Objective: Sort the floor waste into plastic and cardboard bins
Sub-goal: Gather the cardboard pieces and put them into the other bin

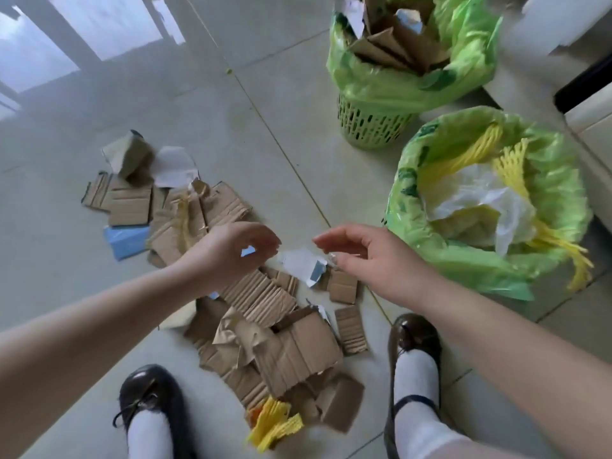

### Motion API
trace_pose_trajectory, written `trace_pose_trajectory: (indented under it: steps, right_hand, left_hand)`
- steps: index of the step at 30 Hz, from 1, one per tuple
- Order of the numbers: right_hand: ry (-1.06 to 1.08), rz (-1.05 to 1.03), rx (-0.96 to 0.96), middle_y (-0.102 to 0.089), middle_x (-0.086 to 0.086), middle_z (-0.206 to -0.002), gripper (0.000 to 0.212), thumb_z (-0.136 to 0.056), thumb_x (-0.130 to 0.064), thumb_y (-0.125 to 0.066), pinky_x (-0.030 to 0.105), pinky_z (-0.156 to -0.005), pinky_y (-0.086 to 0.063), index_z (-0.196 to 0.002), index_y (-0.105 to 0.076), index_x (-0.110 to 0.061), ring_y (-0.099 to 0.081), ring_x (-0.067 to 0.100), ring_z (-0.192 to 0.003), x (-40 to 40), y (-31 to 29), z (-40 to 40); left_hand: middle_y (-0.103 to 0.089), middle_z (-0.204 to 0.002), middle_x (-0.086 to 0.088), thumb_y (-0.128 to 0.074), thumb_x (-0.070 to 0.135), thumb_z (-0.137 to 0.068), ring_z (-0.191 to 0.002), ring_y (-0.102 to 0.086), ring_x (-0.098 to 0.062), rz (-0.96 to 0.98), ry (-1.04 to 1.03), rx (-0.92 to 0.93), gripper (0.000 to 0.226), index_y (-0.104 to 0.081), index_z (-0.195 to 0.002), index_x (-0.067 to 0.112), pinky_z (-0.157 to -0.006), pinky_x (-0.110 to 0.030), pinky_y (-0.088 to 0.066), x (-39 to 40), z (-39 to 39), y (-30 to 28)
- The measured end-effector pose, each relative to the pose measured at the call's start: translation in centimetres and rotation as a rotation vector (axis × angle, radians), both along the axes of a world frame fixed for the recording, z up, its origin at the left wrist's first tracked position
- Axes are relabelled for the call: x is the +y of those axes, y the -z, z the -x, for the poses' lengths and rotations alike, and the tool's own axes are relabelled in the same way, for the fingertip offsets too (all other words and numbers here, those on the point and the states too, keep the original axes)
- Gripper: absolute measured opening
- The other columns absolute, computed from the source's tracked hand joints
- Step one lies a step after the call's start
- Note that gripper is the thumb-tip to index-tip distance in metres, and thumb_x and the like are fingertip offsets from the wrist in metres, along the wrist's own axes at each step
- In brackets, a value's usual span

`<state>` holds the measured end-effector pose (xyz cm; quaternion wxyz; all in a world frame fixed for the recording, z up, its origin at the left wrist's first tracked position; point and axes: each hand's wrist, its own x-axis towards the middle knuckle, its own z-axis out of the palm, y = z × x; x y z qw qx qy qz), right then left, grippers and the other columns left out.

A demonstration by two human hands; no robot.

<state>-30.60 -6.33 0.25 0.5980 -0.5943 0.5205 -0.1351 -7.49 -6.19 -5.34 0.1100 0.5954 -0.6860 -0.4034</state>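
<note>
A heap of brown cardboard scraps [281, 346] lies on the tiled floor between my feet and beyond. My left hand [231, 253] hovers over it with loosely curved fingers and holds nothing. My right hand [367, 256] hangs beside it, fingers relaxed and empty, above a white and blue torn scrap [303, 265]. Yellow foam netting [273, 424] lies at the near end of the heap. The far green bin [371, 122] holds cardboard pieces. The nearer bin with a green liner [463, 260] holds yellow netting and white plastic film.
A blue card piece [126, 240], a white paper scrap [174, 167] and a folded grey box [127, 154] lie at the heap's far left. My two dark shoes [414, 339] stand beside the heap. White furniture [586, 120] borders the right.
</note>
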Motion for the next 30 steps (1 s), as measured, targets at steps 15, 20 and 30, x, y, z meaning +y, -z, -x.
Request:
trace_pose_trajectory:
  steps: [15, 20, 30]
  right_hand:
    - [0.158, -0.254, 0.652, -0.061, 0.004, -0.1, 0.042, -0.085, -0.026, -0.061, 0.028, -0.076, -0.043, -0.124, -0.053, -0.011, -0.059, 0.022, -0.089, 3.2, 13.7, 2.3]
    - [0.279, -0.129, 0.766, -0.05, 0.012, -0.131, 0.063, -0.078, -0.045, -0.067, 0.038, -0.097, -0.043, -0.128, -0.045, -0.014, -0.05, 0.031, -0.118, 3.6, 16.4, 1.2]
    - [0.184, 0.024, 0.802, -0.055, 0.01, -0.124, 0.073, -0.074, -0.037, -0.074, 0.036, -0.083, -0.043, -0.133, -0.032, -0.022, -0.055, 0.031, -0.111, 3.4, 18.0, -0.4]
  left_hand:
    - [-0.033, -0.147, 0.005, -0.063, 0.032, -0.079, -0.137, -0.029, -0.019, -0.021, 0.691, -0.697, 0.07, -0.029, -0.14, 0.035, -0.109, -0.038, -0.028, 4.3, 0.5, 8.3]
    - [-0.031, -0.15, -0.006, -0.066, 0.03, -0.076, -0.14, -0.023, -0.024, 0.18, 0.743, -0.795, 0.082, -0.023, -0.145, 0.028, -0.112, -0.044, -0.018, 6.0, -0.3, 9.5]
    - [-0.054, -0.11, -0.003, -0.068, 0.039, -0.075, -0.102, -0.057, -0.025, 0.091, 0.697, -0.743, 0.056, -0.048, -0.124, 0.022, -0.072, -0.035, -0.044, 4.1, -1.5, 9.0]
